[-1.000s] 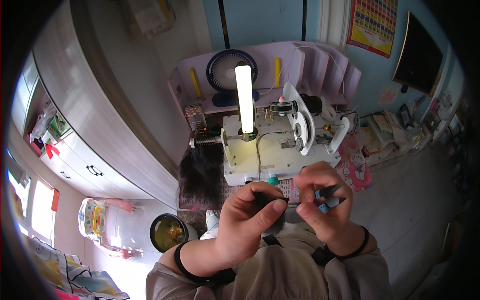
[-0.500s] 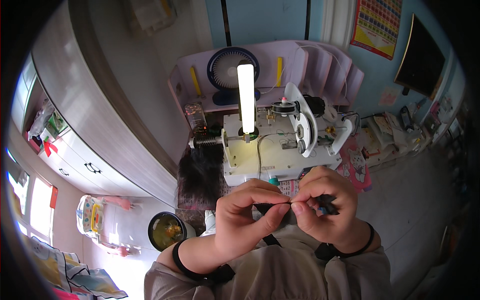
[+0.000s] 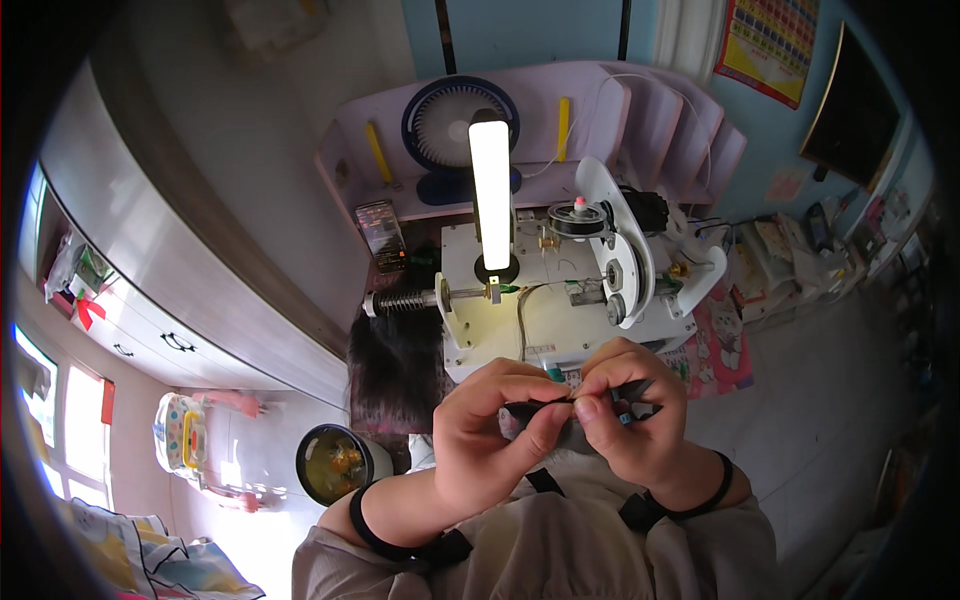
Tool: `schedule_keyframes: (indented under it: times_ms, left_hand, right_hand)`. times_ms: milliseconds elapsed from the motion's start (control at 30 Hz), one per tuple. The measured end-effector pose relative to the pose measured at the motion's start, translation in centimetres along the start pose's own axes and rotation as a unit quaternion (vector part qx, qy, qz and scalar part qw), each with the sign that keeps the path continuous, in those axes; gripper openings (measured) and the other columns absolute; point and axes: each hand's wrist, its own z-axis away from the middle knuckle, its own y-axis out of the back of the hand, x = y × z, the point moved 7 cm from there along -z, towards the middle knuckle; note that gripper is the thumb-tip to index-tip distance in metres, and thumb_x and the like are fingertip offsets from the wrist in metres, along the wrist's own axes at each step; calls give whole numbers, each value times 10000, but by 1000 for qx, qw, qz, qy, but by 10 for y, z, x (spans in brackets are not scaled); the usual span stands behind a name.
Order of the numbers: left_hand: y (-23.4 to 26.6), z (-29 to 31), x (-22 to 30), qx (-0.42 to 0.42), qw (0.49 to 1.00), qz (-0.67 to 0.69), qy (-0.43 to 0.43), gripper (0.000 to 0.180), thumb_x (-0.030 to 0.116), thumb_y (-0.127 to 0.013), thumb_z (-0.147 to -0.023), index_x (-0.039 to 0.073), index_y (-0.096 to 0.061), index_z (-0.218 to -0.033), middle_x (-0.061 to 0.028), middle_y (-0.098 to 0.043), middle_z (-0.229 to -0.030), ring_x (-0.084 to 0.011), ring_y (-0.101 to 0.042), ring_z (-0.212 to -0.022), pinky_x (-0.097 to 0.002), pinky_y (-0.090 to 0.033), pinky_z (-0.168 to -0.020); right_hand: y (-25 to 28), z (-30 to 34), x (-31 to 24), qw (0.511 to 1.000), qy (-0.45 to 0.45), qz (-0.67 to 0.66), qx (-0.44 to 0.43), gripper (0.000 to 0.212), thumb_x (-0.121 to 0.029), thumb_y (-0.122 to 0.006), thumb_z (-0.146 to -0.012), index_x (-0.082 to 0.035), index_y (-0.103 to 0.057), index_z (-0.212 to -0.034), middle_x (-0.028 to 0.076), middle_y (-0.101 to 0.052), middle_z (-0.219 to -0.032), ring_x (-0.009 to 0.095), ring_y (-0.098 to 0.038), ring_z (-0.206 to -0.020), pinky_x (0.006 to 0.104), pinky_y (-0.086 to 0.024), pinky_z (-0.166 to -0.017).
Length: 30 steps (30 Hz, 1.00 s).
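Observation:
My left hand [image 3: 488, 420] and my right hand [image 3: 640, 412] meet in front of my chest, thumb and forefinger of each pinched together, the tips almost touching. Between them runs a thin dark strand [image 3: 541, 404], its kind too small to make out. A small black object with a blue spot [image 3: 628, 416] is also tucked in the curled fingers of my right hand; its shape is mostly hidden. Beyond my hands stands a white bench machine [image 3: 590, 345] with a spring-loaded shaft, pulleys and a bright lamp [image 3: 490, 190]. A bundle of long black hair [image 3: 395, 350] lies to its left.
A purple shelf [image 3: 570, 85] backs the table, with a dark blue fan [image 3: 460, 125] and a lit phone [image 3: 381, 236] nearby. A black bin [image 3: 335, 465] stands on the floor at left. Papers and small items [image 3: 775, 255] crowd a surface at right.
The view has shifted slightly. My right hand has turned a little and moved left, showing more of the black object. Both pinches are kept.

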Motion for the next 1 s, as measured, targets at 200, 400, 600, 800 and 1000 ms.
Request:
schedule_keyframes:
  times_ms: [200,400,600,800,1000]
  left_hand:
    - [9,-14,-5,-12,993,-98,-67,168,-31,-705,-697,20,-655,-850,-91,-645,-810,-176,-593,-676,-268,-456,-625]
    - [7,-24,-3,15,963,-239,-123,174,-18,-707,-643,47,-620,-778,-69,-621,-765,-214,-576,-652,-292,-448,-601]
    - [19,-24,-39,-9,1000,-7,20,79,18,-600,-823,16,-559,-890,-138,-603,-979,-183,-571,-881,-289,-433,-813]
    - [49,-29,-54,93,939,330,36,61,64,-477,-929,46,-446,-979,-106,-566,-873,-199,-553,-789,-370,-460,-781]
    - [15,-30,-54,-117,981,-92,125,235,75,-682,-810,-25,-595,-1004,3,-534,-728,-22,-441,-625,-167,-333,-551]
  right_hand:
    - [1,-12,12,999,7,40,-22,125,-6,-662,-778,-31,-570,-859,51,-576,-816,57,-429,-545,207,-358,-481]
    - [-3,-16,25,997,19,68,14,125,-11,-658,-773,-38,-565,-852,48,-567,-795,67,-427,-532,213,-360,-470]
    - [3,-2,57,993,-79,-45,76,100,-4,-617,-798,-27,-534,-849,61,-548,-823,89,-448,-608,228,-384,-566]
    - [4,25,93,956,-193,-171,140,75,-20,-575,-853,-12,-512,-892,56,-531,-867,90,-471,-741,237,-389,-687]
    - [-5,21,98,945,-207,-216,130,64,-44,-577,-877,-14,-528,-906,49,-538,-872,91,-484,-758,239,-396,-708]
